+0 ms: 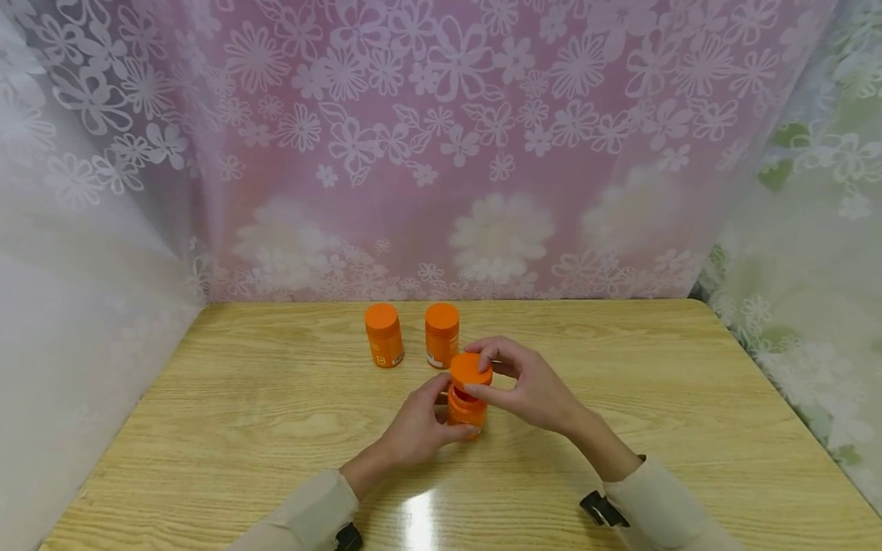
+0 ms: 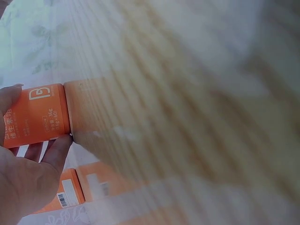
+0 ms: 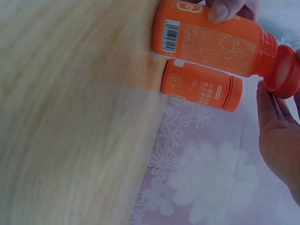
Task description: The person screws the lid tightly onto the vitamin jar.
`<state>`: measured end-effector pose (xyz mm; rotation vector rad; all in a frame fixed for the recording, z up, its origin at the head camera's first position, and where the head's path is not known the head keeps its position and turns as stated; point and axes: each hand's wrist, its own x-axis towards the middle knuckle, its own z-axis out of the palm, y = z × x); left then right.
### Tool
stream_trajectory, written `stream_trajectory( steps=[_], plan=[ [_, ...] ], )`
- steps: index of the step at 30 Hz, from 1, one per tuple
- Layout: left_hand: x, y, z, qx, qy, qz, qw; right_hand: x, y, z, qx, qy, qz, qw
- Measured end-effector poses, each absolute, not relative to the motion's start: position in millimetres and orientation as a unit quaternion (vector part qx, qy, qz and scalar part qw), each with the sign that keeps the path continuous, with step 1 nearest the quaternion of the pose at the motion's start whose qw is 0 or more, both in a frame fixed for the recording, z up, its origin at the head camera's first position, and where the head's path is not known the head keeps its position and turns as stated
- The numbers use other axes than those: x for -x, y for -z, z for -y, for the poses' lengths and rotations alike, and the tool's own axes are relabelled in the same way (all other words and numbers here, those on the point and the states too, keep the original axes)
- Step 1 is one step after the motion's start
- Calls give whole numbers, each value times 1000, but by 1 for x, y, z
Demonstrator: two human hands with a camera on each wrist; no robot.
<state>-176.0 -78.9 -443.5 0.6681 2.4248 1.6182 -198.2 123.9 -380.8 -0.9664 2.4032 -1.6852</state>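
Observation:
In the head view an orange bottle (image 1: 467, 417) stands on the table with its threaded neck bare. My left hand (image 1: 416, 430) grips its body, thumb at the front and fingers round the far side. The orange screw cap (image 1: 472, 369) is off the threads, and my right hand (image 1: 534, 389) holds it by the rim just above the mouth. From the right wrist view the cap (image 3: 284, 72) looks tilted, its hollow underside facing the bottle neck. The left wrist view shows white print on the bottle (image 2: 40, 112) and the left thumb near its base.
Two more orange bottles with their caps on stand farther back, one at the left (image 1: 383, 340) and one (image 1: 442, 337) just behind the held bottle. The wooden table (image 1: 241, 428) ends at a pink flowered curtain (image 1: 413, 191). Pale curtains hang at both sides.

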Motion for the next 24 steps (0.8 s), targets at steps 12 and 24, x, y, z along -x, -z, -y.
stream_trajectory(
  steps=[12,24],
  plan=[
    [177,445,80,-223,-540,-809,69,178,362,-119,346,525,-778,12],
    [176,446,79,-225,-549,-802,74,196,389,-128,408,418,-812,-21]
  ],
)
